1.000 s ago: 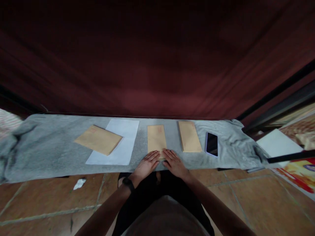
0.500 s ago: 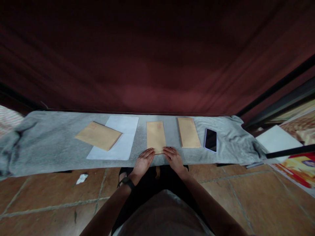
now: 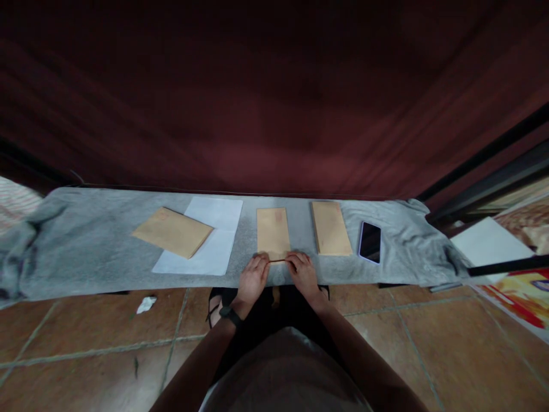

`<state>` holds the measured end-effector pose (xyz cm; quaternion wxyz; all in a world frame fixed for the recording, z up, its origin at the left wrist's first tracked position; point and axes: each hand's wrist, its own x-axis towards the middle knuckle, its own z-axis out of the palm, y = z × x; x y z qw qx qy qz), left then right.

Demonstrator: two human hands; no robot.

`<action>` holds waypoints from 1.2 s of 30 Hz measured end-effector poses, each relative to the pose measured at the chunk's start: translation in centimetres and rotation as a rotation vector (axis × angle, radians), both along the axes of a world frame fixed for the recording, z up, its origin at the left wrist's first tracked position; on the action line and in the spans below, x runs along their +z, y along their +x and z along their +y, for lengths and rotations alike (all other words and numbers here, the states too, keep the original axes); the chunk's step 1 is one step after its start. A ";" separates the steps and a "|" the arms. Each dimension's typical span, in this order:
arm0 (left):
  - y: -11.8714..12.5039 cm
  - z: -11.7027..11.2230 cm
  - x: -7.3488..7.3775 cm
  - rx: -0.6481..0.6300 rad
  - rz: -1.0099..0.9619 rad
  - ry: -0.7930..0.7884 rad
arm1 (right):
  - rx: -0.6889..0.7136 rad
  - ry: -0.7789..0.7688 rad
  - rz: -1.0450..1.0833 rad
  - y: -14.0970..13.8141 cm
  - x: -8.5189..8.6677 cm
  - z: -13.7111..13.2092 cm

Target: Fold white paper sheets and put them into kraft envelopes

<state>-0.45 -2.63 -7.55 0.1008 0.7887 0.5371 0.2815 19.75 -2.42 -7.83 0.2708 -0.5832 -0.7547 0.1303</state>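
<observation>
A tan paper envelope (image 3: 273, 232) with a faint red stamp lies upright on the grey cloth in front of me. At its near edge, my left hand (image 3: 254, 278) pinches the lower left corner, its fingers curled. The lower right corner is pinched by my right hand (image 3: 302, 274) in the same way. Between the two hands, the near edge shows as a thin raised fold. To the right rests a stack of tan envelopes (image 3: 331, 229). On the left, more tan envelopes (image 3: 174, 232) lie askew across white paper sheets (image 3: 222, 229).
A phone (image 3: 370, 242) lies right of the envelope stack. Grey cloth (image 3: 94, 246) covers the narrow bench, and a dark red curtain (image 3: 274, 126) hangs behind it. On the tiled floor lies a crumpled white tissue (image 3: 146, 304). A white board (image 3: 491, 246) stands at the right.
My fingers have gone from lying flat along the envelope's near edge to pinching its corners. That edge now looks folded up. The view has shifted slightly.
</observation>
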 end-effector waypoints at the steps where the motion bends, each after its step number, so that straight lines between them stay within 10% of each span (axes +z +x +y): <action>1: 0.1 0.0 0.0 0.009 0.007 0.001 | -0.007 0.001 -0.015 -0.1 0.0 0.0; 18: 0.7 0.5 0.3 0.080 0.006 -0.017 | -0.052 0.035 -0.017 -0.7 0.2 -0.2; 25: 0.7 0.6 0.3 0.080 -0.010 -0.018 | 0.210 0.044 -0.014 -3.4 0.1 -3.0; 36: 0.8 0.6 0.2 0.092 -0.017 0.001 | 0.261 0.040 -0.140 -2.6 0.5 -2.7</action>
